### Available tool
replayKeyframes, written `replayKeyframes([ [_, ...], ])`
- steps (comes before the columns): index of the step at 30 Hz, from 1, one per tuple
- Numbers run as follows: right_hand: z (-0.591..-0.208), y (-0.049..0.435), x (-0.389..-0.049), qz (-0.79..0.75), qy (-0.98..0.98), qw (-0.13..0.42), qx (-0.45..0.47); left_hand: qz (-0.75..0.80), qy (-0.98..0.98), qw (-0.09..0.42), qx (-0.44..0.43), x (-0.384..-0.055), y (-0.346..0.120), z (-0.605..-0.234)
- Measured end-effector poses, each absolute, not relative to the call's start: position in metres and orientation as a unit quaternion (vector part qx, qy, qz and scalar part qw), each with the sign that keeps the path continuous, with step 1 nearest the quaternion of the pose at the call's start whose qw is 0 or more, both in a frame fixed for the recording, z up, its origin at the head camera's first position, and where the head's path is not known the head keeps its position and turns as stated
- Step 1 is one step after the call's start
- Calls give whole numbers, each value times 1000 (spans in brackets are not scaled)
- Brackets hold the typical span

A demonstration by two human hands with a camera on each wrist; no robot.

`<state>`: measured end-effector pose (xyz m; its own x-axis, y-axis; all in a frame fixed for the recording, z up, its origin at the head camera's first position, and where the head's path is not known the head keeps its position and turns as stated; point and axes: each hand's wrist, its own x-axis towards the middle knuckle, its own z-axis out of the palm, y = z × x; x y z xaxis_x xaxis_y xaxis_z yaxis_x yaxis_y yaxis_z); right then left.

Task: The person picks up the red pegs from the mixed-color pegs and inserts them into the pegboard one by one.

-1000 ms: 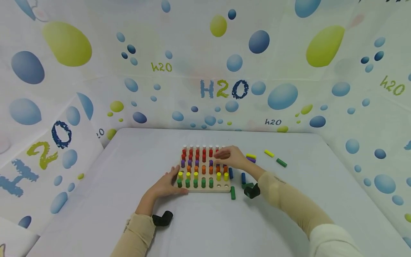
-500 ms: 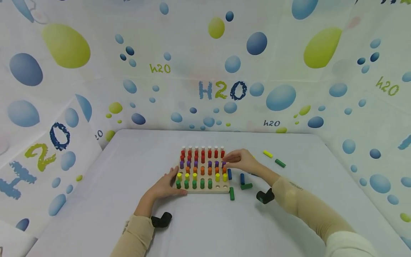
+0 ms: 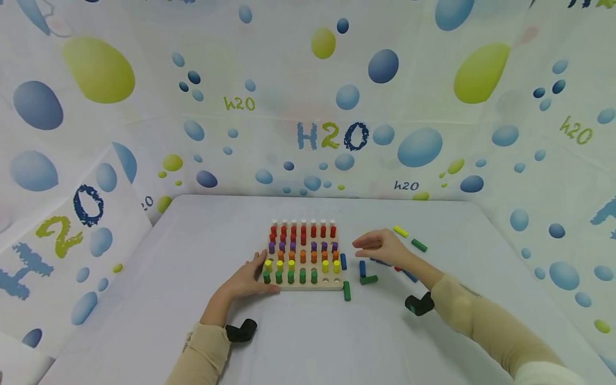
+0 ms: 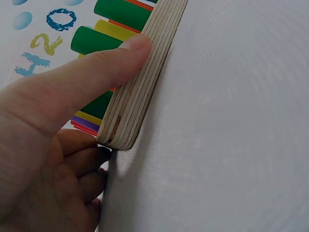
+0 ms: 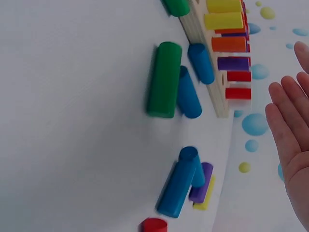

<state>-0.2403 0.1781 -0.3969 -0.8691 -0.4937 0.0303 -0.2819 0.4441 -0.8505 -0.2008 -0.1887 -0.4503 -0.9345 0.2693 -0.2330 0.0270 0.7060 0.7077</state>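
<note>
A wooden pegboard (image 3: 332, 286) lies on the table, carrying rows of upright pegs in white, red, purple, orange, yellow and green. My left hand (image 3: 247, 278) grips its near left corner. The left wrist view shows the thumb (image 4: 130, 55) pressed on the layered front edge, with the other fingers bent beside the corner. Right of the board, my right hand (image 3: 382, 246) hovers with fingers extended and holds nothing. In the right wrist view, its straight fingers (image 5: 287, 113) appear at the right edge. A blue peg (image 3: 344, 261) lies against the board's right side.
Loose pegs lie right of the board: a green peg (image 3: 347, 291) by the near corner, another green peg (image 3: 369, 279), a blue peg (image 3: 362, 269), and farther back a yellow peg (image 3: 401, 231). A purple peg (image 5: 201, 182) and a red peg (image 5: 155, 225) lie there too.
My right hand has moved right, from over the board's right half to above the loose pegs. More of the board's right side shows. My left hand has stayed at the corner.
</note>
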Motion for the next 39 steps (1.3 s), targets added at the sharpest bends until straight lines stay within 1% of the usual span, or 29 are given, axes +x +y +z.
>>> replayKeyframes([
  [17, -403, 215, -226, -480, 847, 88, -212, 377, 909, 162, 77, -199, -192, -451],
  [24, -407, 232, -224, -451, 865, 96, -197, 380, 907, 165, 73, -198, -191, -452],
  [35, -420, 255, -226, -399, 894, 81, -185, 379, 908, 162, 73, -198, -189, -451],
  [39, -422, 260, -227, -383, 902, 87, -181, 378, 909, 161, 70, -199, -189, -451],
])
